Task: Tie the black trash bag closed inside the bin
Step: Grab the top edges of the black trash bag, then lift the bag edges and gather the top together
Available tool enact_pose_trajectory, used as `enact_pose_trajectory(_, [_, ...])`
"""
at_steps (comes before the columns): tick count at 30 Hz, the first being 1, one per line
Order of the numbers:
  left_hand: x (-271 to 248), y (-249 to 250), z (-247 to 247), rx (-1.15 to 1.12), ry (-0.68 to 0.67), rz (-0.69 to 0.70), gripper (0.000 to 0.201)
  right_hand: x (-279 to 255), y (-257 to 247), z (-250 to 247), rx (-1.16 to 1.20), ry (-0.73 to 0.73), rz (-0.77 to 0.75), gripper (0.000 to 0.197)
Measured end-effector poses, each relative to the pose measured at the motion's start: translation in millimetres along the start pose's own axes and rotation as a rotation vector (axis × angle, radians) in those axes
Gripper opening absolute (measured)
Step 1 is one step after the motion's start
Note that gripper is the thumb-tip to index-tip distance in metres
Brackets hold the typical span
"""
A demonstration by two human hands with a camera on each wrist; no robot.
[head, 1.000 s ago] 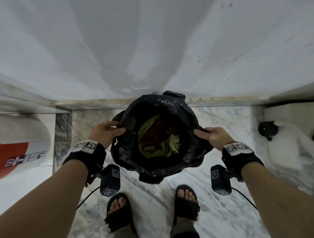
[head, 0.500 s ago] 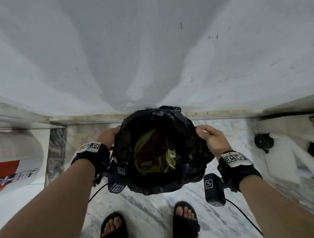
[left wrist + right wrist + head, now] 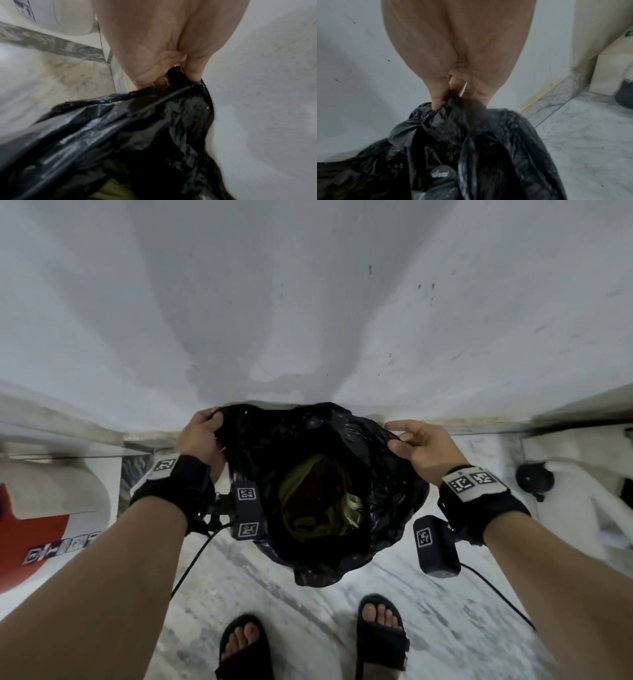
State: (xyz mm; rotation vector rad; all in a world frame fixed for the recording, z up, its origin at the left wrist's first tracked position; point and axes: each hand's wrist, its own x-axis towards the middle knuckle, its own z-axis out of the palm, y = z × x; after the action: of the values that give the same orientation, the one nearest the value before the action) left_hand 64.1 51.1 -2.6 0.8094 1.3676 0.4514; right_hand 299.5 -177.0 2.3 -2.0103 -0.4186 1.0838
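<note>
Hands moved to far rim; black trash bag [image 3: 387,491] mouth open, crinkled.

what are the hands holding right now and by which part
Both hold the black trash bag by its top edge: the left hand grips the left side, the right hand pinches the right side.

"What is underfoot here?"

"A pale marble floor [image 3: 428,604] with grey veining, running up to a white wall [image 3: 308,302], with a yellowish strip along the joint."

"What rests directly on it?"

"Two feet in black sandals [image 3: 380,642], side by side at the near edge. At the right stands a small dark round object [image 3: 534,482], too blurred to identify. At the left is a white object with a red panel [image 3: 34,529]; its base is out of view."
</note>
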Motion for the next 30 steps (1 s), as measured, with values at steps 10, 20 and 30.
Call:
enact_pose_trajectory(10, [-57.0, -52.4, -97.1, 1.638, -0.194, 0.085, 0.02, -97.1, 48.9, -42.6, -0.816, 0.115, 0.32, 0.025])
enact_pose_trajectory(20, [-108.8, -32.6, -141.0, 1.368, -0.331, -0.362, 0.019, -144.2, 25.8, -50.4, -0.596, -0.301, 0.525, 0.01])
enact_pose_trajectory(30, [-164.3, 68.3, -129.5, 0.613, -0.293, -0.111, 0.023, -158.6, -44.4, -80.6, -0.062, 0.092, 0.562, 0.024])
